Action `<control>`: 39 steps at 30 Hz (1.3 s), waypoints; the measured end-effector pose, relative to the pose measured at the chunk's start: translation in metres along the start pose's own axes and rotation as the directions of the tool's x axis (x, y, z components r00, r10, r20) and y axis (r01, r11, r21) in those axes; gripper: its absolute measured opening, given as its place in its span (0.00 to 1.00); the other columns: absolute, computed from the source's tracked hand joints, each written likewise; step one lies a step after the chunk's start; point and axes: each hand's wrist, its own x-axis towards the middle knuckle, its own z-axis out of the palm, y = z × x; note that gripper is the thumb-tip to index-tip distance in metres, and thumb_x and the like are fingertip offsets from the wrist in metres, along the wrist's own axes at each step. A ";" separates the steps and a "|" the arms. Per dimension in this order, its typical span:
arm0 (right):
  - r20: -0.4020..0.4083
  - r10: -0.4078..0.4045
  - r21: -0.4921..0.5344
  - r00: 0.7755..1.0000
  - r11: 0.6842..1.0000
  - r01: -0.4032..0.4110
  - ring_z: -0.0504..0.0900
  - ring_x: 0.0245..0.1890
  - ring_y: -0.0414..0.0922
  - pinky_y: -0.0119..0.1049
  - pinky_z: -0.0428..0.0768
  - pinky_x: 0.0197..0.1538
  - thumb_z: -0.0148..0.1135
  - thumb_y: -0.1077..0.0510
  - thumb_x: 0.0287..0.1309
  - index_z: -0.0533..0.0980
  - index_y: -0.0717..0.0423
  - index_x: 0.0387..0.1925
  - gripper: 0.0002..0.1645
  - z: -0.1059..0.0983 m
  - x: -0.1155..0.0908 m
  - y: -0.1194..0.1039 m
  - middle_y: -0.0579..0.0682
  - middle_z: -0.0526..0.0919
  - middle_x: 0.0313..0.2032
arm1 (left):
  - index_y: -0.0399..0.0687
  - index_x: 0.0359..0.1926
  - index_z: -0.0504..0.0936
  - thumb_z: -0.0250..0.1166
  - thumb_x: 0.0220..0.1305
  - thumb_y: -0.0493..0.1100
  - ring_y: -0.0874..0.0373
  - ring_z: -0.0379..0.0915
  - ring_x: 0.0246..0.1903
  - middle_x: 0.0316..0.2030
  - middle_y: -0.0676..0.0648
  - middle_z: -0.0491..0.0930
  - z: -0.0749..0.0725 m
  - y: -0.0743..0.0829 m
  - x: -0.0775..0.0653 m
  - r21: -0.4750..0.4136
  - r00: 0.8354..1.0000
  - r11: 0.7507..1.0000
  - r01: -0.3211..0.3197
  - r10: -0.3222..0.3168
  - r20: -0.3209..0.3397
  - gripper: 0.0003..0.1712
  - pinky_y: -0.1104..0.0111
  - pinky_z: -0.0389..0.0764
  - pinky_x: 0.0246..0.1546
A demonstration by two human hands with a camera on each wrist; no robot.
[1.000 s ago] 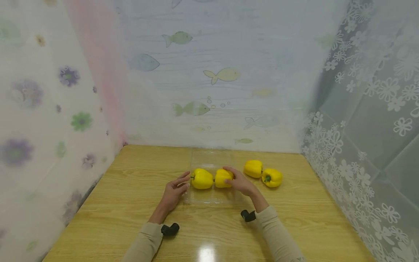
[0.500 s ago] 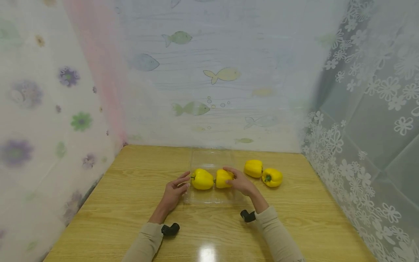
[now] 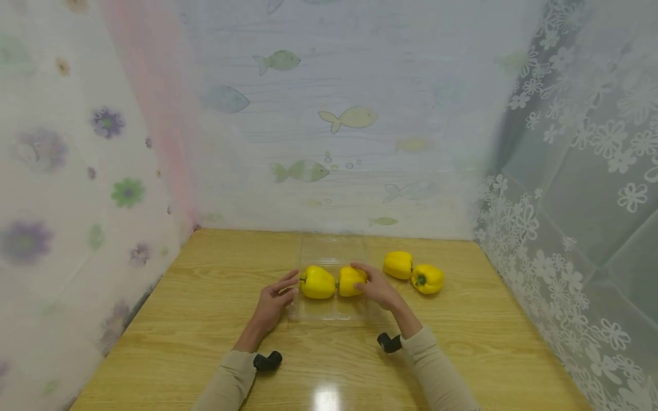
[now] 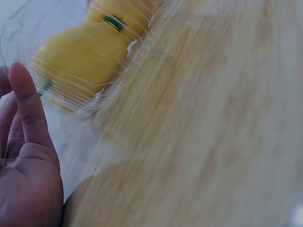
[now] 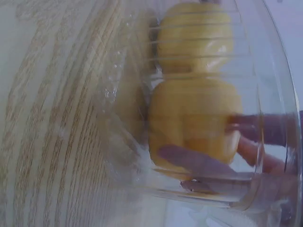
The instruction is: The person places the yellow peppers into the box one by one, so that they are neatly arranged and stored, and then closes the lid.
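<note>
A clear plastic clamshell box (image 3: 331,248) lies open on the table, its lid toward the back. Two yellow bell peppers are in it, stem ends to the left: the left pepper (image 3: 317,283) and the right pepper (image 3: 348,282). My right hand (image 3: 379,288) reaches over the box's right side and grips the right pepper between thumb and fingers. Seen through the clear wall in the right wrist view, the thumb (image 5: 189,158) lies along that pepper. My left hand (image 3: 272,298) is at the box's left side, its fairly straight fingers right at the wall.
Right of the box, two more yellow peppers lie on the wooden table (image 3: 216,291): one farther back (image 3: 398,265), one nearer pepper (image 3: 428,279) with its stem facing forward. Patterned curtains (image 3: 329,131) hang behind and at both sides. Dark wrist cameras (image 3: 268,361) sit at both cuffs.
The right pepper has shifted very slightly to the right in my right hand's grip. Otherwise both hands, the box and the other peppers stay nearly where they were.
</note>
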 end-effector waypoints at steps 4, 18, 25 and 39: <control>-0.055 -0.011 -0.054 0.998 0.999 0.009 0.51 0.77 0.66 0.63 0.59 0.73 0.54 0.71 0.69 0.64 0.64 0.73 0.32 0.002 -0.002 -0.002 0.64 0.61 0.75 | 0.23 0.60 0.77 0.66 0.69 0.33 0.64 0.80 0.44 0.74 0.37 0.65 0.000 -0.002 0.000 -0.001 1.000 1.000 -0.018 0.018 0.006 0.23 0.76 0.79 0.34; -0.067 -0.029 -0.094 0.997 0.995 0.022 0.55 0.74 0.70 0.60 0.74 0.63 0.56 0.69 0.71 0.64 0.68 0.72 0.31 -0.004 -0.010 -0.012 0.68 0.61 0.74 | 0.20 0.62 0.74 0.65 0.69 0.32 0.65 0.79 0.44 0.75 0.37 0.63 0.000 0.002 0.001 -0.012 1.000 1.000 0.017 -0.017 -0.001 0.25 0.76 0.80 0.34; -0.048 0.003 -0.013 0.999 1.000 -0.004 0.59 0.72 0.70 0.53 0.82 0.55 0.57 0.60 0.74 0.62 0.65 0.74 0.32 -0.011 -0.017 -0.014 0.68 0.57 0.75 | 0.22 0.63 0.74 0.64 0.70 0.33 0.66 0.78 0.45 0.75 0.39 0.62 -0.001 0.004 -0.001 -0.005 0.999 1.000 0.030 -0.030 0.013 0.24 0.76 0.80 0.34; -0.172 -0.127 -0.035 0.977 0.992 0.123 0.75 0.62 0.66 0.52 0.82 0.57 0.56 0.60 0.75 0.65 0.68 0.71 0.29 -0.047 -0.025 -0.016 0.70 0.68 0.68 | 0.22 0.64 0.72 0.64 0.70 0.34 0.65 0.79 0.47 0.76 0.37 0.61 -0.001 0.003 0.000 -0.011 0.999 1.000 0.025 -0.025 0.022 0.26 0.77 0.80 0.35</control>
